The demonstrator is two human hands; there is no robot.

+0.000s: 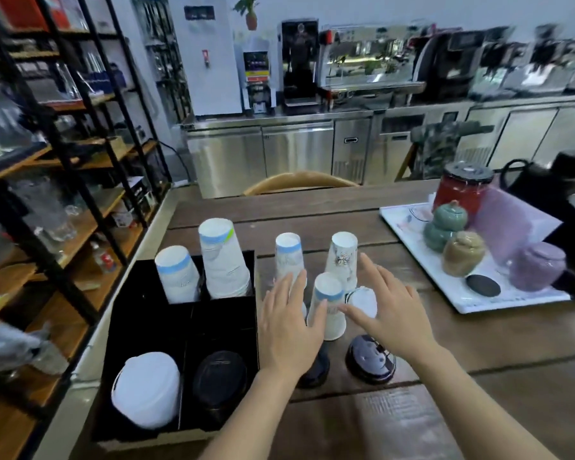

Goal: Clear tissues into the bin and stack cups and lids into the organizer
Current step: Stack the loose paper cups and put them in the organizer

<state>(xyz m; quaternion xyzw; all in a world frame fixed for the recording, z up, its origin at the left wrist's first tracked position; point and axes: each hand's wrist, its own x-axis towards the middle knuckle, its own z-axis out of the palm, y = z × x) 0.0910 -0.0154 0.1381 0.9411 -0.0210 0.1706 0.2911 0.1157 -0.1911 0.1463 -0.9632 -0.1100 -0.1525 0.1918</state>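
Note:
A black organizer (146, 313) stands at the table's left edge. Its back slots hold two upside-down paper cup stacks (176, 273) (221, 260); its front slots hold white lids (145, 390) and black lids (219, 380). Right of it, several upside-down paper cups stand loose on the table: a near one (327, 303), two behind (289, 254) (342, 257) and a small white one (364, 302). My left hand (287, 323) and my right hand (392, 310) hover open on either side of the near cup, fingers spread. Black lids (370, 360) (314, 370) lie below my hands.
A white tray (472, 303) at the right carries small lidded jars, a red canister and a purple sheet. A chair back (299, 182) stands beyond the wooden table. Shelving with glassware runs along the left; coffee machines line the far steel counter.

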